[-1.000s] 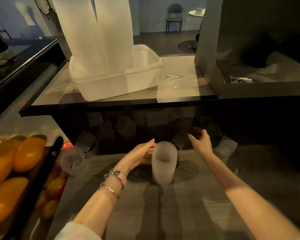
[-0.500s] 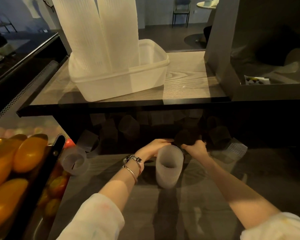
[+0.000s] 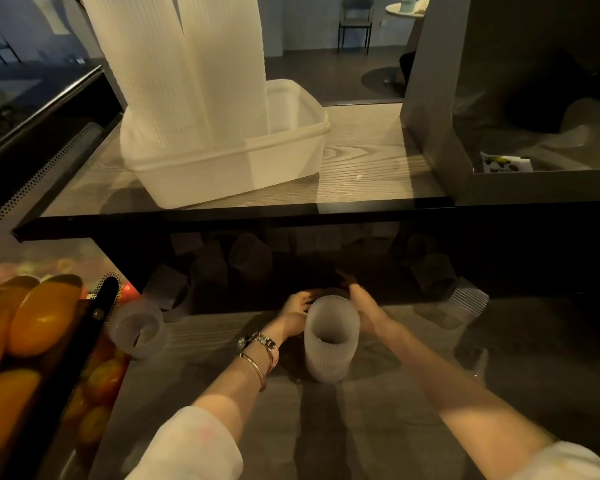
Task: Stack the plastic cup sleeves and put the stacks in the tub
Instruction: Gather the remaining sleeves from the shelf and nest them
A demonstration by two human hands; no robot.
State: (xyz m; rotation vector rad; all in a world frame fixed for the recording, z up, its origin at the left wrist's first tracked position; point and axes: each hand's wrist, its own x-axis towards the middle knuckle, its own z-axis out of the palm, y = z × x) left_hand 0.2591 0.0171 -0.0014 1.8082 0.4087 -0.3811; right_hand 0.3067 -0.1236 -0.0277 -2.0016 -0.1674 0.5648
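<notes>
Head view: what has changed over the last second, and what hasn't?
Both hands moved in behind the upright sleeve stack: left hand from its side, right hand from open air. Whether either grips anything is hidden. The tub and its tall stacks stayed put.

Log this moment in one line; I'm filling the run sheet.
small stack upright on lower shelf | both hands behind it | tub holds tall stacks

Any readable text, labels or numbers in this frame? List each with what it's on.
None readable.
Printed card in the grey box, right: yellow and dark print, too blurred to tell whether it holds words.
Tub, sleeve stacks, watch: no marking visible.
</notes>
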